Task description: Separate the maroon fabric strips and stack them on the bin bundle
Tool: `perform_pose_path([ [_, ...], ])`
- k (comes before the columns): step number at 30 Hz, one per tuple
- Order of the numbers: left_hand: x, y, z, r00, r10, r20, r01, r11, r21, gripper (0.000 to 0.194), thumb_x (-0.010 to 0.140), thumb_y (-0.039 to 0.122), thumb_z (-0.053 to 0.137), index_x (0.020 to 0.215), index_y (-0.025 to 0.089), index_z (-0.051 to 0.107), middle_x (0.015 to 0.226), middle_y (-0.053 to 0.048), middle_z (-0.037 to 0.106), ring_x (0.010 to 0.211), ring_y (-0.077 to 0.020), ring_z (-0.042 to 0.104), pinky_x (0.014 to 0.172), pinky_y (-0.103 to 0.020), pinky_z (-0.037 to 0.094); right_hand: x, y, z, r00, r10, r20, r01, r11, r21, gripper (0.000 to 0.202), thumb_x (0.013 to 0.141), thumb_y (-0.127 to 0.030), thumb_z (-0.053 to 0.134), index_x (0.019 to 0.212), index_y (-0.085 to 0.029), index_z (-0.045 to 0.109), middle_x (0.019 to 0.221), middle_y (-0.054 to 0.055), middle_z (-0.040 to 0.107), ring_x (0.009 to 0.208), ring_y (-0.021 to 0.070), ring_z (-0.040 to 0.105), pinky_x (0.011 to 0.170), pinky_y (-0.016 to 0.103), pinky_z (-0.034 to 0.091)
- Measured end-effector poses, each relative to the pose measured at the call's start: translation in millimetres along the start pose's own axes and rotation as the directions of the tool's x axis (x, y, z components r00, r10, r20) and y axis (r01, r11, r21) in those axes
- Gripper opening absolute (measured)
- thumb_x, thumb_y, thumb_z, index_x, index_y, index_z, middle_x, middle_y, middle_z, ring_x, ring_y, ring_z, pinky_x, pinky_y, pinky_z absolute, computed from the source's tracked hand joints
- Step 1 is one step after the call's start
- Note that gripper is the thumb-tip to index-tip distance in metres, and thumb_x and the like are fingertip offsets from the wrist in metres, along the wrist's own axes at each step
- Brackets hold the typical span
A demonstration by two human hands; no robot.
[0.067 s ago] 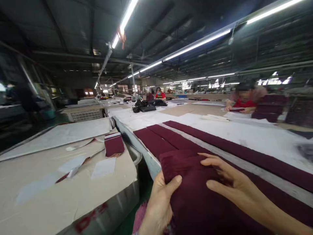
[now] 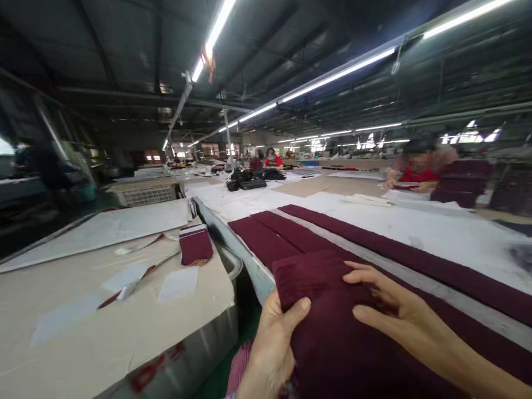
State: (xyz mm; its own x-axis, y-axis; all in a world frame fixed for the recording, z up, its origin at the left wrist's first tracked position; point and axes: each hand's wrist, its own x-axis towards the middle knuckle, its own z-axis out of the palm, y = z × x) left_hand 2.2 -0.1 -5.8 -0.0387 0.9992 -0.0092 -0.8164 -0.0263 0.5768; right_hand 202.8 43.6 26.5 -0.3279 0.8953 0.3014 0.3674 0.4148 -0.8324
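Note:
A thick piece of dark maroon cloth lies in front of me, its upper end raised over the table's near edge. My left hand grips that cloth at its left side, thumb on top and fingers hidden beneath. At its right side is my right hand, thumb and fingers apart and slightly curled; the fingertips rest on or just over the cloth. Beyond both hands, long maroon cloth strips lie lengthwise on the white table, with a pale gap between two of them.
To the left stands a cardboard-topped surface with paper scraps and a small stack of maroon pieces. A narrow gap separates it from the table. Black items lie farther off. A co-worker handles something across the table.

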Motion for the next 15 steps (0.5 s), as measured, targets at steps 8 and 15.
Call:
perform_pose_path([
  [8, -0.6, -4.1, 0.3, 0.998, 0.053, -0.014, -0.054, 0.998, -0.013, 0.031, 0.064, 0.018, 0.093, 0.092, 0.019, 0.080, 0.091, -0.008, 0.080, 0.086, -0.0212, 0.076, 0.091, -0.035, 0.059, -4.9, -14.6, 5.2, 0.951, 0.146, 0.271, -0.243, 0.898, 0.367, 0.034, 0.075, -0.044, 0.085, 0.103, -0.027, 0.074, 0.130, 0.006, 0.067, 0.113, 0.0324, 0.064, 0.085, 0.036, 0.059],
  [15, -2.2, -7.7, 3.2, 0.999, 0.052, 0.002, -0.052, 0.998, -0.028, 0.028, 0.067, 0.021, 0.092, 0.092, 0.017, 0.080, 0.093, -0.010, 0.080, 0.091, -0.0229, 0.076, 0.097, -0.038, 0.057, -2.5, -4.4, 10.5, 0.970, 0.187, 0.154, -0.229, 0.913, 0.336, 0.029, 0.067, -0.040, 0.089, 0.088, -0.026, 0.075, 0.090, 0.002, 0.074, 0.087, 0.0276, 0.065, 0.072, 0.030, 0.056],
])
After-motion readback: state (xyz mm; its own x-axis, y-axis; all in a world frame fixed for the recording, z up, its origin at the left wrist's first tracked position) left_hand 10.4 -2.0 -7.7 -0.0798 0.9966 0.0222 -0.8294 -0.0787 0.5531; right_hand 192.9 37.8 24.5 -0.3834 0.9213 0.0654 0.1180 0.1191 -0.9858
